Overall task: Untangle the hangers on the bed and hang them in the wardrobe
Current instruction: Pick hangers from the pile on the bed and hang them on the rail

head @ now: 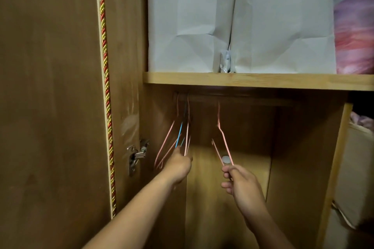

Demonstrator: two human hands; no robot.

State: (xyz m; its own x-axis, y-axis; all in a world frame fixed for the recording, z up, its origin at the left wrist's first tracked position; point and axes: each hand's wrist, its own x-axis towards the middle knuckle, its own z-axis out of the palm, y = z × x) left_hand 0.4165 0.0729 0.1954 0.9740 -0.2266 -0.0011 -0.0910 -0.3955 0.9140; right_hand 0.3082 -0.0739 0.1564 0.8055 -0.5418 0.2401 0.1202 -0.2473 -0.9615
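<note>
Wardrobe door (50, 87): it is standing open at the far left, its brown inner face turned to the camera.
Cord trim (105, 87): a twisted red and gold cord is running down the door's edge.
Hinge (136, 154): a metal hinge is sitting low on the door, beside the side wall of the wardrobe.
Hanger bunch (182, 135): several pink wire hangers and a blue one are hanging close together at the left end of the rail (242, 101), under the shelf.
Left hand (180, 164): it is reaching into the bunch, its fingers curling around the lower wires of the hangers and holding them.
Pink hanger (223, 139): a single pink hanger is hanging by its hook from the rail, to the right of the bunch and apart from it.
Right hand (239, 182): thumb and forefinger are pinching the lower end of the single pink hanger, the other fingers curling loosely below.
Shelf (253, 81): a light wooden board is crossing above the rail.
White bags (232, 18): creased white paper bags are standing side by side on the shelf.
Patterned fabric (354, 26): purple and pink cloth is showing at the right edge.
</note>
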